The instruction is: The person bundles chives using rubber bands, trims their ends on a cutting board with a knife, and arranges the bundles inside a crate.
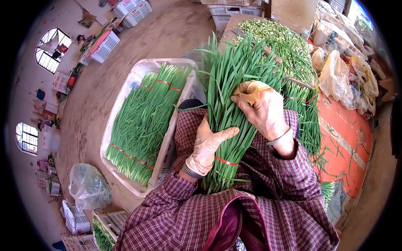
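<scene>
Across my lap lies a thick bunch of garlic chives (pixel 230 83), its leaf tips pointing away from me and a red band round its stem end. My left hand (pixel 209 144), in a thin pale glove, wraps round the bunch above the band, thumb on top. Over the leaves, my right hand (pixel 264 108) is closed, with thumb and curled fingers pinched together among the leaves; the exact grip is partly hidden. Loose, worn-looking glove material shows at its fingers. To the left, a white plastic crate (pixel 121 100) holds several banded bunches.
Cut green pieces (pixel 280 44) are heaped at the upper right. More banded chives (pixel 301 113) lie beside my right arm on an orange surface (pixel 345 138). Plastic bags (pixel 339 79) are piled beyond. A clear bag of greens (pixel 90 186) stands on the floor at left.
</scene>
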A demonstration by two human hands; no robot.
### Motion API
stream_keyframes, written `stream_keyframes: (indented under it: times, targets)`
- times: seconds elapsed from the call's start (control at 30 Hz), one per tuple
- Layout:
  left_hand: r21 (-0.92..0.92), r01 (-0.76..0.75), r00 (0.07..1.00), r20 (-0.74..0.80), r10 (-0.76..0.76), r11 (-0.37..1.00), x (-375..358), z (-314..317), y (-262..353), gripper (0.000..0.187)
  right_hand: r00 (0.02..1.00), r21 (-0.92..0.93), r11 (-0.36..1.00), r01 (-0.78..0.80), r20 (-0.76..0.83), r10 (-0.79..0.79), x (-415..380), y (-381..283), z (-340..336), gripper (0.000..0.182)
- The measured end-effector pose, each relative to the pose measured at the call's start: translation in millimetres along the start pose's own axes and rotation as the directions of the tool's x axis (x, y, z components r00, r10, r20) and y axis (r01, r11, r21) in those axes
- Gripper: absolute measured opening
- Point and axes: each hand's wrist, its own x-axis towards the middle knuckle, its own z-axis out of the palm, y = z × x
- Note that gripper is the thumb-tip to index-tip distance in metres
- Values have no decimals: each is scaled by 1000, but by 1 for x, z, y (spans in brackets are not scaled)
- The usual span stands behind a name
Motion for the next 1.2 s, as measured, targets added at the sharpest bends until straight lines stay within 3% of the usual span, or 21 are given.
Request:
stream_keyframes:
  times: [0.07, 0.13, 0.17, 0.2, 0.23, 0.3, 0.4, 0.47, 0.53, 0.6, 0.73, 0.8, 0.83, 0.87, 0.9, 0.93, 0.97, 1.07, 1.13, 1.17, 1.2]
  targets:
    - [-57, 8, 1000, 0, -8, 998, 0, 1, -2, 60, 987, -75, 988, 137, -78, -143, -4, 3, 4, 6]
    - [-29, -4, 1000, 14, 5, 1000, 0, -2, -6, 61, 955, -104, 988, 111, -262, -135, -5, 19, 13, 6]
    - [0, -18, 999, 27, 18, 1000, 0, -3, -8, 62, 928, 215, 976, -11, -362, 90, -4, 31, 11, 9]
    - [-3, -20, 999, 25, 20, 1000, 0, -3, -9, 62, 865, 522, 848, -92, -380, 328, -2, 36, 6, 13]
    - [23, -31, 999, 17, 31, 999, -1, -3, -8, 62, 847, 563, 791, -238, -279, 453, -4, 32, -9, 19]
    - [45, -44, 999, 9, 44, 998, 1, -2, -8, 63, 844, 540, 750, -383, -125, 521, -5, 13, -37, 28]
    - [34, -5, 1000, 16, 4, 999, 3, 2, -12, 65, 982, 387, 919, -75, -132, 136, -7, -8, -27, 22]
    - [72, -57, 998, 17, 56, 996, 5, 2, -19, 68, 984, -9, 998, 65, -163, -66, -4, -17, -15, 24]
    - [112, -48, 999, 2, 48, 993, 6, 4, -19, 71, 996, -192, 978, -82, -35, 77, -6, -18, -5, 36]
    - [134, -113, 993, -15, 116, 984, 6, 6, -20, 76, 997, -273, 960, -60, 40, 73, -8, -15, 1, 30]
    - [187, -134, 991, 4, 135, 973, 11, 4, -25, 74, 988, -231, 962, -148, 13, 155, -13, -16, 4, 20]
    - [104, -96, 995, 9, 96, 990, 10, 7, -23, 70, 992, 10, 996, -90, -87, 91, -18, -5, 13, 14]
    - [20, -59, 998, 13, 59, 998, 9, 9, -21, 67, 981, 42, 997, 68, -187, -59, -17, 4, 20, 17]
    - [21, -58, 998, 19, 58, 998, 9, 12, -17, 67, 980, 38, 997, 65, -191, -56, -17, 9, 24, 17]
    - [11, -33, 999, 31, 33, 999, 8, 13, -12, 63, 963, 402, 912, -87, -201, 181, -17, 9, 26, 19]
    - [2, -5, 999, 43, 5, 1000, 6, 12, -9, 60, 907, 710, 675, -200, -126, 401, -15, 9, 26, 20]
    - [32, 26, 996, 79, -28, 999, 8, 6, -10, 57, 838, 775, 533, -340, -8, 546, -11, 23, 7, 27]
    - [-17, 94, 989, 117, -91, 995, 13, -2, 8, 49, 801, 987, 160, 32, -121, 586, 1, 59, -9, 36]
    - [48, 78, 979, 187, -85, 996, 16, -3, 33, 48, 872, 853, 521, -31, -232, 432, 5, 37, -15, 40]
    - [0, 124, 973, 194, -121, 992, 16, -4, 41, 47, 953, 591, 801, -96, -178, 246, 2, 30, -18, 42]
    - [-45, 168, 967, 202, -156, 985, 15, -6, 48, 45, 992, 249, 968, -19, -116, 49, -1, 23, -22, 45]
